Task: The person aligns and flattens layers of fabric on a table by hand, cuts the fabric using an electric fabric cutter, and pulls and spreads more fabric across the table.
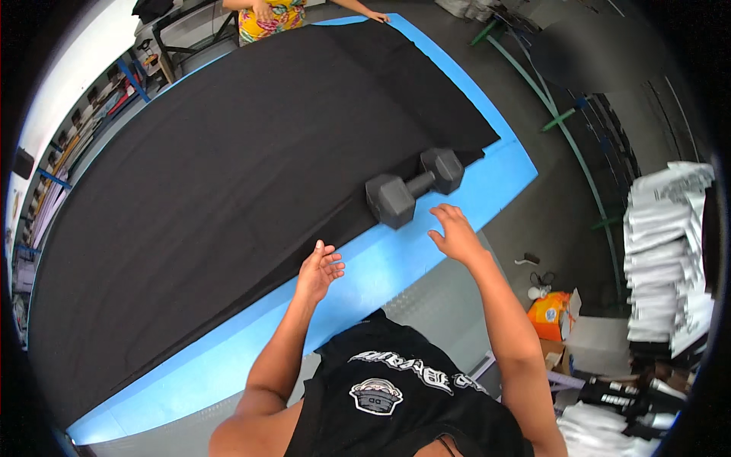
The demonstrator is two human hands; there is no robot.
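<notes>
Black fabric (228, 160) lies spread over a long blue table (365, 276), its near edge slightly folded and wrinkled. A dark hexagonal dumbbell (419, 185) rests on the fabric close to the table's near right corner. My right hand (457, 233) hovers just on the near side of the dumbbell, fingers apart and curved, with nothing in it. Over the near edge of the fabric is my left hand (319, 273), palm turned inward, thumb up and fingers spread, also holding nothing. Whether either hand touches the table cannot be made out.
Across the table a person in a yellow floral top (272, 19) has one hand on the far corner. Stacked white bundles (667, 255) stand at right, near an orange box (550, 314). A green-footed metal rail (563, 120) runs along the floor. Shelving (84, 141) lines the left.
</notes>
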